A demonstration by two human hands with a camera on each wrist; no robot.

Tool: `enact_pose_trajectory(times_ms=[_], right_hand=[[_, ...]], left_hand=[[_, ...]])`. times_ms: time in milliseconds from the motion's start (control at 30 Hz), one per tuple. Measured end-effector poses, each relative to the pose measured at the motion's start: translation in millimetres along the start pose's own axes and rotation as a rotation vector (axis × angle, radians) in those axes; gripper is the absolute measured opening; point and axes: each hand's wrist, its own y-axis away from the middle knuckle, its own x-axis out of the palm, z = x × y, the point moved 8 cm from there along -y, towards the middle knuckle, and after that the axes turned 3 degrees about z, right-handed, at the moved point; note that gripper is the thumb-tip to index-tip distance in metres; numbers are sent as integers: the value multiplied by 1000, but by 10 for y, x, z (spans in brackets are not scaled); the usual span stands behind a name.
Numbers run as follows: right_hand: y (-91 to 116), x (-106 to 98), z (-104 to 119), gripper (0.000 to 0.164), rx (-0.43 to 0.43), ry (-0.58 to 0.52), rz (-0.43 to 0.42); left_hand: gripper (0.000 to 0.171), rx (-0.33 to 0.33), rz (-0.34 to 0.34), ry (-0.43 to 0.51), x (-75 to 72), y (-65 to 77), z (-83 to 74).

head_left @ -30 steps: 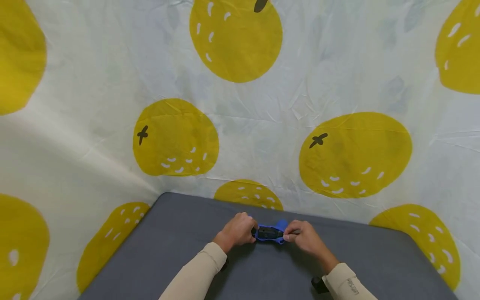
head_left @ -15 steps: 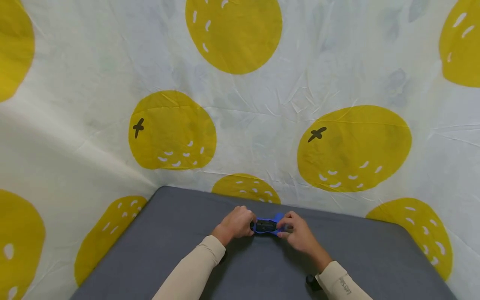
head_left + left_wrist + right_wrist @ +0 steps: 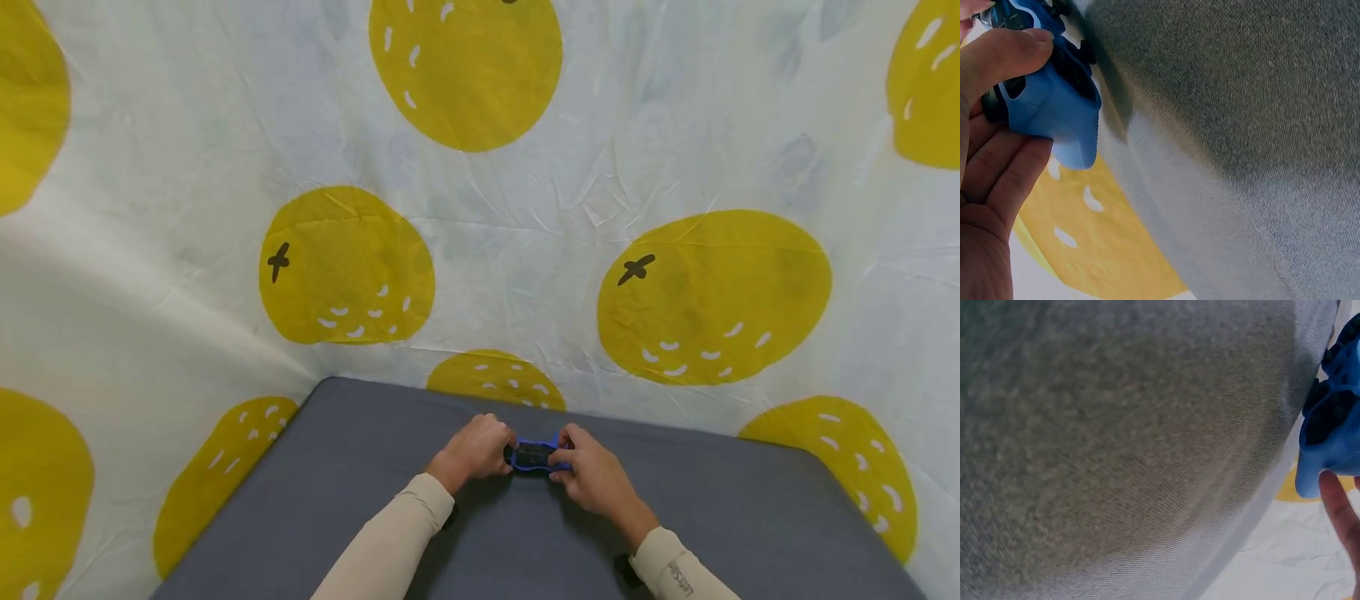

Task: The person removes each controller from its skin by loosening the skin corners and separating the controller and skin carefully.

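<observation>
A black game controller in a blue silicone cover (image 3: pixel 532 456) is held between both hands, close over the grey surface. My left hand (image 3: pixel 474 450) grips its left end. In the left wrist view the thumb (image 3: pixel 1019 55) lies across the blue cover (image 3: pixel 1071 115), with fingers curled below the handle. Dark thumbsticks (image 3: pixel 1087 52) jut out on the side facing the cloth. My right hand (image 3: pixel 592 473) pinches the cover at the right end, its fingers hiding much of that end. In the right wrist view a fingertip (image 3: pixel 1330 484) touches the blue handle (image 3: pixel 1313 464).
The grey cloth-covered surface (image 3: pixel 517 542) spreads under both forearms. Behind and to the left hangs a white sheet (image 3: pixel 510 275) printed with yellow fruit. A dark wrist device (image 3: pixel 627 571) sits by the right sleeve cuff.
My right hand has shifted left and inward along the controller. Blue cover that stuck out behind its right end is now mostly hidden by the fingers. The left hand keeps its grip.
</observation>
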Motion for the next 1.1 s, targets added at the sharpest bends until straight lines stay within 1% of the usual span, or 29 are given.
enact_pose_trajectory(times_ms=[133,267,433,567,767,867,1100], right_hand=[[29,-56,37,17,-88,19,-75],[32,-69,27,19,-115,11,-101],[23,-70,33,26,-148,29,-126],[27,-40,40,28,-168,52,-120],[-1,7,44,26,-180,68,-61],[-14,2,49,27,-191,70,-46],[-11,-57,46,33,-213,22,-65]], left_hand=[[30,1,7,13,4,-11,8],[30,9,-5,23,-12,-21,13],[29,17,-20,23,-37,-20,4],[29,28,-28,32,-28,-16,-3],[28,28,-33,39,-23,-14,14],[28,36,-30,42,-14,-24,19],[28,49,-21,53,2,-42,24]])
